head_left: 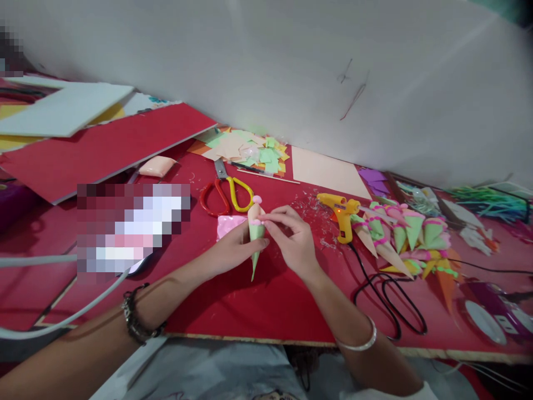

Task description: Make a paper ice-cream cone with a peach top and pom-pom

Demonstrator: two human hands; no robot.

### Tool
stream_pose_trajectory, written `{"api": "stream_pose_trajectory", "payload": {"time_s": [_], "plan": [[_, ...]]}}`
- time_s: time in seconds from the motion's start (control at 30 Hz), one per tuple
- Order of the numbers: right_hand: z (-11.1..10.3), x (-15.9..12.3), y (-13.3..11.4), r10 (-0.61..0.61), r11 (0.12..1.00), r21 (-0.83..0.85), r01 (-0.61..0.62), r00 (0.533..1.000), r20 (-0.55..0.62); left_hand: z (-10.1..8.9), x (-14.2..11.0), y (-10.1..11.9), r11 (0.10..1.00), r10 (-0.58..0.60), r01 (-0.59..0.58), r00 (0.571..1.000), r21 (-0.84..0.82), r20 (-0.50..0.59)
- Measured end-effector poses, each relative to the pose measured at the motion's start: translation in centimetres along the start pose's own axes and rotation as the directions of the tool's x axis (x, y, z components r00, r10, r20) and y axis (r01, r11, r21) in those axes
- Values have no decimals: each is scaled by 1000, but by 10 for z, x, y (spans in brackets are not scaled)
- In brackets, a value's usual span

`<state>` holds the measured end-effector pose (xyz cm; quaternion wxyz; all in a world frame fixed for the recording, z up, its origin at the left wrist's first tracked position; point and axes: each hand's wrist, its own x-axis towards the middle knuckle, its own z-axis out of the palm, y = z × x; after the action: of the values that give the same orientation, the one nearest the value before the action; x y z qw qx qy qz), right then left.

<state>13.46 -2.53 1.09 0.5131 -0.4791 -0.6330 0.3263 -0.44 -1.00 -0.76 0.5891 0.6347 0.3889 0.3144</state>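
Observation:
A small green paper cone with a peach upper part and pink blobs along its edge points downward above the red table. My left hand is closed round the cone's side, thumb across its front. My right hand pinches at the pink trim on the cone's right edge; what lies between those fingertips is too small to make out. Just behind my left hand lies a pink glossy packet. Scissors with one red and one yellow handle rest beyond the cone.
A yellow glue gun stands to the right, its black cord looped in front. Several finished cones are heaped beyond it. Paper scraps lie at the back. A blurred phone and red board are on the left.

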Motion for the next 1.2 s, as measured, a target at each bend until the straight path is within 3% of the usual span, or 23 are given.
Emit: {"api": "stream_pose_trajectory", "payload": {"time_s": [0.3,0.53,0.73,0.83,0.9,1.0,1.07,1.2], "plan": [[-3,1,0,-28,1000,14,27,998,53,-1,-2,5,994,59,-62,998,90,35],[-5,2,1,-2,998,57,-3,996,84,-2,-3,6,996,57,-62,996,70,67],[-6,2,3,15,993,116,-23,998,66,-2,-3,3,992,92,-94,995,80,27],[-6,4,8,69,975,218,-51,995,-75,-3,-3,4,995,84,-81,996,59,-43],[-7,6,14,103,978,194,-76,986,-134,-5,-2,7,997,74,-75,983,-3,-167],[-7,7,25,138,990,25,-137,990,-36,-8,2,12,989,31,-86,918,-123,-395],[-4,6,32,176,983,-55,-173,983,52,-8,5,13,984,-8,-77,879,-159,-477],[3,4,41,152,988,-58,-146,982,114,-5,9,12,982,-76,-8,899,-191,-431]]}}
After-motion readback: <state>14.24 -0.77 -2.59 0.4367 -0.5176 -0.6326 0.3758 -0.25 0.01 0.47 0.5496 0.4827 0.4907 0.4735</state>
